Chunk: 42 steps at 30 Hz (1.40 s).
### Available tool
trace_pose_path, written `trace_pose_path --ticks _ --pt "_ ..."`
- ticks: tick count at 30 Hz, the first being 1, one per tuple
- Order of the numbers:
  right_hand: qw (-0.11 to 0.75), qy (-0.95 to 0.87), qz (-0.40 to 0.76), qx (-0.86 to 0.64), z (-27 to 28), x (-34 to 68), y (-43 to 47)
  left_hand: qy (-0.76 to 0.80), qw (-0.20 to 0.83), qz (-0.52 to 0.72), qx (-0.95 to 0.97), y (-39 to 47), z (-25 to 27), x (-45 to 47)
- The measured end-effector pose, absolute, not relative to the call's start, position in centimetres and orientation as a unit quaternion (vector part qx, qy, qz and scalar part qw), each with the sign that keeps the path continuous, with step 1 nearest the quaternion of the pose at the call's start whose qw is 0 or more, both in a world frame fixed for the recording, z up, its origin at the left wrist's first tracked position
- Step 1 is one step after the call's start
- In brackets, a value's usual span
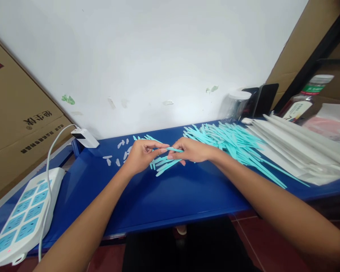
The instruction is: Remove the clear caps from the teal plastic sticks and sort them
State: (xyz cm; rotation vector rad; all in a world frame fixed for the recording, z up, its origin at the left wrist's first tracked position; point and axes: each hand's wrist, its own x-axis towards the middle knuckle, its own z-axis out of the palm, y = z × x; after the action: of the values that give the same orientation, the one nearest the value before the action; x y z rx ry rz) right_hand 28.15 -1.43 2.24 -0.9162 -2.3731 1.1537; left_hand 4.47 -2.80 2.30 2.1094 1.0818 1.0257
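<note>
A slim turquoise stick (174,150) spans the gap between my two hands above the table. My left hand (141,155) is closed, with thumb and fingers pinching its left end. My right hand (191,149) is closed around the other end, its fingertips partly hidden. Just below the hands, several more turquoise sticks (164,168) lie side by side. To the right, a big loose pile of the same sticks (232,141) spreads over the table. Small translucent whitish pieces (109,160) are scattered left of my left hand; their exact kind is too small to tell.
The blue table (175,200) stands against a white wall. On the left are a white power strip (52,189), its cable and a small white device (85,138). At right lie white packets (297,151), near a clear jar (235,105) and a bottle (300,100). Cardboard (19,124) flanks the left side.
</note>
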Motion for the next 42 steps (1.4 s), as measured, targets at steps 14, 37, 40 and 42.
trace_pose_path --ticks 14,37,40,42 --pt "0.206 -0.841 0.366 -0.34 2.0 27.7 -1.3 0.42 0.2 0.422 0.778 -3.1 2.5 4.8" --pt "0.002 -0.703 -0.018 -0.711 3.5 33.9 1.4 0.545 0.163 0.447 0.691 0.2 -0.2 3.0" --pt "-0.022 -0.697 -0.006 -0.717 3.4 33.7 1.1 0.546 0.305 0.457 0.632 0.7 -0.3 3.0" --pt "-0.028 -0.695 -0.004 -0.718 3.4 33.6 1.0 0.538 0.384 0.467 0.587 0.9 -0.3 2.9"
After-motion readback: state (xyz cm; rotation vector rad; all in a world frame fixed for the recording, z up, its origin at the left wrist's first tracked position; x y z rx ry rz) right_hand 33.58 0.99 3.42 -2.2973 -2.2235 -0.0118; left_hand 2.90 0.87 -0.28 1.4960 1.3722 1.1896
